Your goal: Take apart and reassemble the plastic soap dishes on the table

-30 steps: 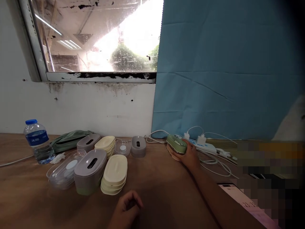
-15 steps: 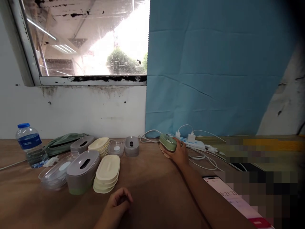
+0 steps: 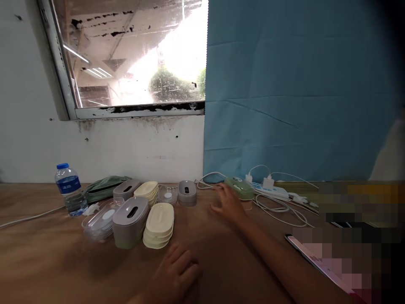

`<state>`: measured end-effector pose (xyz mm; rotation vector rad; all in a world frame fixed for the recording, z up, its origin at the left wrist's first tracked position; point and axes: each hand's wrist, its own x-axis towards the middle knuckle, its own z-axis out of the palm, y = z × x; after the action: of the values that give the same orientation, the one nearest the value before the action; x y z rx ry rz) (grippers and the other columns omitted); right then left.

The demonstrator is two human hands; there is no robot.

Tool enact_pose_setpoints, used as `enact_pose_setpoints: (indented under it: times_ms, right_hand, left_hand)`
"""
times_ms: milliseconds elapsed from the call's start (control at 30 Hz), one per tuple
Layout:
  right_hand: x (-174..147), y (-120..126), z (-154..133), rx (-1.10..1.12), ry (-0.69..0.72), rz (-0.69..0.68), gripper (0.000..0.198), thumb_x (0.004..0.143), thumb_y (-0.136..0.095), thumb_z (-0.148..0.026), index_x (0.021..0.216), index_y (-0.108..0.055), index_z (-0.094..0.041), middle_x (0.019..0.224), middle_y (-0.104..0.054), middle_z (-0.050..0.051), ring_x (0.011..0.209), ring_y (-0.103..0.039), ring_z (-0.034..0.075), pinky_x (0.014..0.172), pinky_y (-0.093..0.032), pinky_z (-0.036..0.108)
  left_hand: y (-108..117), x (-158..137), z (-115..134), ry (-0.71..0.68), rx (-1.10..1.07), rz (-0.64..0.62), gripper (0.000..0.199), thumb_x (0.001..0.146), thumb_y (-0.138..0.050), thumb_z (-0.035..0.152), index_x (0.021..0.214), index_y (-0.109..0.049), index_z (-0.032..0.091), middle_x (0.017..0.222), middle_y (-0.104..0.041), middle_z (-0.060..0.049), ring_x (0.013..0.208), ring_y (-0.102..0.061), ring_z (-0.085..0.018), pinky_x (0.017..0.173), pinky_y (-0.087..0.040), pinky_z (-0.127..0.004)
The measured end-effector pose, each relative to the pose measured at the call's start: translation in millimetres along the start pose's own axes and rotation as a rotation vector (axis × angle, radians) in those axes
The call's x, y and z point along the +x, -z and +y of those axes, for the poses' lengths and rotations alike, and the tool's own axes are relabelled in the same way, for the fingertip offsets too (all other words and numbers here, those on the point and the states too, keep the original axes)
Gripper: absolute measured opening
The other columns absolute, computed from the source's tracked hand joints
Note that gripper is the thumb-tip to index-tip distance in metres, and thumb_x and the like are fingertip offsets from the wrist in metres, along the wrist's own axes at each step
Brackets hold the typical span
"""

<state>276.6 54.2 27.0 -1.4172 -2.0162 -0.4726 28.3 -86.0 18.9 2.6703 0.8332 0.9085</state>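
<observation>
My right hand (image 3: 230, 206), fingers spread and holding nothing, reaches over the table just left of a green lidded container (image 3: 242, 189). That container has an oval top with a pale detail on it and a light lower part. My left hand (image 3: 179, 270), slightly blurred, is loosely curled with nothing visible in it, low over the front of the table. Just beyond it lies a stack of cream oval lids (image 3: 160, 221). Beside the stack stands a tall grey container (image 3: 130, 219) with a dark slot in its top and a greenish base.
Clear plastic lids (image 3: 101, 223), a second cream stack (image 3: 147, 190) and smaller grey containers (image 3: 187, 193) are grouped left. Behind them are a green pouch (image 3: 103, 190) and a water bottle (image 3: 69, 192). A power strip (image 3: 274, 192), cables and a phone (image 3: 319, 261) occupy the right.
My right hand has let go of the green container and moved to its left. My left hand has shifted, its back now more visible. The view has turned left.
</observation>
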Motion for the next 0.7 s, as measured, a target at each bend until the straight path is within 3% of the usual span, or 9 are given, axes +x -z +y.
enact_pose_setpoints:
  times_ms: [67, 200, 300, 400, 533, 700]
  right_hand:
    - [7, -14, -29, 0.031, 0.018, -0.039, 0.044, 0.068, -0.057, -0.037, 0.108, -0.051, -0.021, 0.120, -0.043, 0.010, 0.110, -0.042, 0.026, 0.092, -0.032, 0.036]
    - [22, -48, -68, 0.072, -0.017, -0.061, 0.055, 0.065, -0.061, -0.043, 0.112, -0.051, -0.017, 0.127, -0.037, 0.015, 0.114, -0.037, 0.032, 0.092, -0.030, 0.042]
    - [32, -67, -77, 0.110, -0.052, -0.064, 0.048, 0.068, -0.058, -0.044, 0.107, -0.055, -0.016, 0.124, -0.041, 0.017, 0.110, -0.040, 0.035, 0.089, -0.031, 0.046]
    - [39, -75, -75, 0.164, -0.066, -0.039, 0.037, 0.076, -0.050, -0.043, 0.100, -0.059, -0.016, 0.116, -0.048, 0.017, 0.103, -0.046, 0.033, 0.086, -0.035, 0.045]
    - [42, -67, -69, 0.263, -0.077, 0.054, 0.035, 0.080, -0.046, -0.044, 0.100, -0.058, -0.018, 0.108, -0.051, 0.013, 0.102, -0.047, 0.029, 0.089, -0.035, 0.043]
    - [20, -27, -66, 0.401, -0.176, 0.208, 0.043, 0.081, -0.040, -0.049, 0.104, -0.052, -0.015, 0.107, -0.048, 0.013, 0.103, -0.045, 0.026, 0.090, -0.035, 0.039]
  left_hand:
    - [11, -6, -6, -0.044, 0.153, 0.017, 0.026, 0.076, -0.041, 0.010, 0.092, -0.059, 0.021, 0.091, -0.061, -0.008, 0.092, -0.050, -0.022, 0.088, -0.033, -0.038]
    - [25, -15, -27, 0.132, 0.287, 0.185, 0.032, 0.076, -0.042, 0.010, 0.105, -0.052, 0.019, 0.111, -0.055, -0.009, 0.109, -0.043, -0.024, 0.097, -0.027, -0.041]
    - [29, -16, -44, 0.259, 0.271, 0.248, 0.037, 0.076, -0.048, 0.018, 0.113, -0.047, 0.017, 0.114, -0.053, -0.010, 0.111, -0.042, -0.026, 0.096, -0.030, -0.043]
    - [30, -14, -55, 0.340, 0.211, 0.266, 0.031, 0.078, -0.046, 0.020, 0.109, -0.049, 0.018, 0.105, -0.058, -0.010, 0.102, -0.048, -0.024, 0.088, -0.036, -0.039]
    - [33, -11, -57, 0.370, 0.204, 0.236, 0.021, 0.082, -0.041, 0.019, 0.098, -0.054, 0.018, 0.091, -0.061, -0.007, 0.088, -0.051, -0.021, 0.080, -0.038, -0.034]
    - [34, -10, -42, 0.310, 0.267, 0.234, 0.018, 0.084, -0.040, 0.020, 0.087, -0.057, 0.018, 0.082, -0.061, -0.005, 0.081, -0.050, -0.020, 0.078, -0.035, -0.033]
